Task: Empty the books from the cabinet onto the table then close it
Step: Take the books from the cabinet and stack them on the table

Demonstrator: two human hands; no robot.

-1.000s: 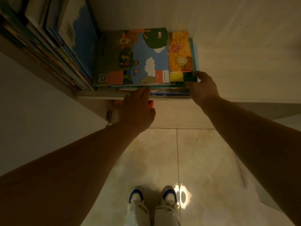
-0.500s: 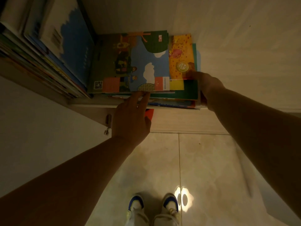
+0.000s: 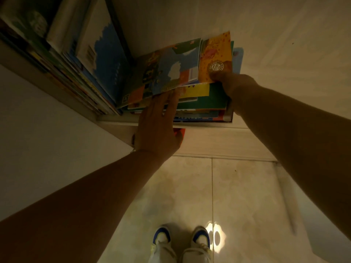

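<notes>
A flat stack of picture books lies on the cabinet shelf. Its top books, a blue and green one and an orange one, are tilted up off the stack. My right hand grips the right side of the lifted books, thumb on the orange cover. My left hand reaches in at the stack's front edge, fingers straight and slid under the lifted books. More books lean upright to the left in the cabinet.
The white cabinet door stands open at the left. The cabinet's pale inner wall is behind and right of the stack. Below are a tiled floor and my shoes. The table is out of view.
My right hand has lifted the top books up off the stack, tilting them. My left hand has moved forward, its fingers now under the raised books.
</notes>
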